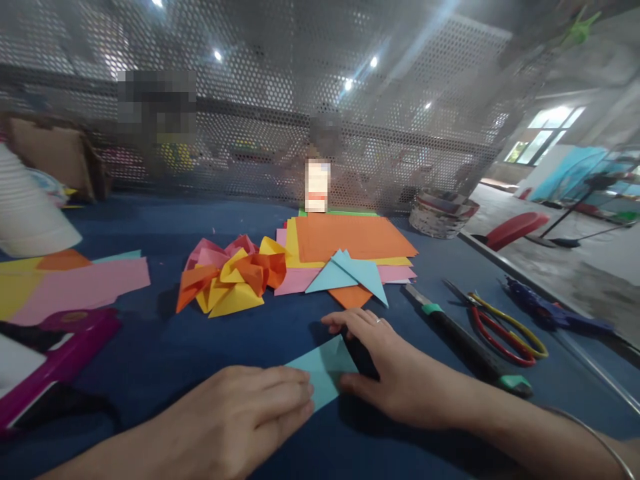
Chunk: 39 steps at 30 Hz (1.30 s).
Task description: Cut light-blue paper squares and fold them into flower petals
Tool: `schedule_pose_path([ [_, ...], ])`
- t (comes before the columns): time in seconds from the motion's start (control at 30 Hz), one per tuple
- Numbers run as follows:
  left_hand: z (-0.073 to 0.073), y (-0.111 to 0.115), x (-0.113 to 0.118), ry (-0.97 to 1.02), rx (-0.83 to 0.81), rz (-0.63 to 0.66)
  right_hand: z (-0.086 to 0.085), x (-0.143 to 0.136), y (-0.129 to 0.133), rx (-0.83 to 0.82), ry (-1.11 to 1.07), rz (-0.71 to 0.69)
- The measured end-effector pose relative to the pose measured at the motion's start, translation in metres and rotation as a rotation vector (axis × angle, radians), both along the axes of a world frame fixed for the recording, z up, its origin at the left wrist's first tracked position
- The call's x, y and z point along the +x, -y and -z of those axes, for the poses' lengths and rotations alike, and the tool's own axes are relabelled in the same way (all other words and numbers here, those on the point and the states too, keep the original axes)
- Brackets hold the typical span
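Note:
A small light-blue sheet of folded paper (327, 367) lies on the blue tabletop in front of me. My left hand (250, 407) rests flat over its left part, fingers straight and close together, covering that side. At the right edge my right hand (383, 360) is open, its thumb touching the paper and its fingers curved away beyond the far corner. Just past them, folded light-blue pieces (350, 270) lie on an orange folded piece (350, 295).
Orange sheets (355, 237) top a stack of coloured paper. Folded paper shapes (235, 273) sit left of it. A utility knife (460, 337), scissors (505, 330) and a glue gun (555, 310) lie right. A purple tool (65, 360) and paper cups (30, 207) are left.

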<state>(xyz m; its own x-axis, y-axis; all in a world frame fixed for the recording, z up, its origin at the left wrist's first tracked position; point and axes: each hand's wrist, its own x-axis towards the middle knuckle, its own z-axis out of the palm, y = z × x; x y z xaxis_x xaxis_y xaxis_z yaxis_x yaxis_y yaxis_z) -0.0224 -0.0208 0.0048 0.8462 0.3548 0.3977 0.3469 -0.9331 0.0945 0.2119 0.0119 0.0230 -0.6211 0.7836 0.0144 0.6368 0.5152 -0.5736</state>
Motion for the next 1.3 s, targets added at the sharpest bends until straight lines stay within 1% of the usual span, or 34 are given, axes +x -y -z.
schedule_pose_path([
  [0.2, 0.003, 0.001, -0.001, 0.038, -0.031, -0.014, -0.003, 0.011, -0.01, -0.069, -0.038, -0.105],
  [0.37, -0.001, 0.0, 0.002, 0.057, -0.015, -0.021, -0.003, 0.012, -0.013, -0.089, -0.039, -0.138],
  [0.43, -0.002, 0.0, 0.003, 0.075, -0.007, -0.013, -0.002, 0.007, -0.009, -0.058, -0.018, -0.112],
  [0.6, 0.0, -0.001, 0.004, 0.086, 0.022, -0.002, 0.009, -0.012, 0.004, 0.084, 0.058, 0.087],
  [0.7, 0.001, -0.001, 0.004, 0.051, 0.024, -0.008, 0.014, -0.015, 0.007, 0.086, 0.05, 0.094],
  [0.8, 0.002, -0.002, 0.004, 0.021, 0.042, -0.004, 0.013, -0.011, 0.004, 0.047, 0.025, 0.073],
  [0.97, 0.004, -0.001, 0.001, 0.009, 0.058, 0.007, 0.003, -0.003, -0.003, -0.042, 0.008, 0.031],
  [1.17, 0.004, -0.002, 0.003, 0.071, 0.073, 0.008, -0.003, 0.009, -0.015, -0.168, -0.011, -0.088],
  [1.3, 0.004, -0.002, 0.003, 0.035, 0.04, 0.002, -0.006, 0.014, -0.02, -0.241, -0.026, -0.12],
])
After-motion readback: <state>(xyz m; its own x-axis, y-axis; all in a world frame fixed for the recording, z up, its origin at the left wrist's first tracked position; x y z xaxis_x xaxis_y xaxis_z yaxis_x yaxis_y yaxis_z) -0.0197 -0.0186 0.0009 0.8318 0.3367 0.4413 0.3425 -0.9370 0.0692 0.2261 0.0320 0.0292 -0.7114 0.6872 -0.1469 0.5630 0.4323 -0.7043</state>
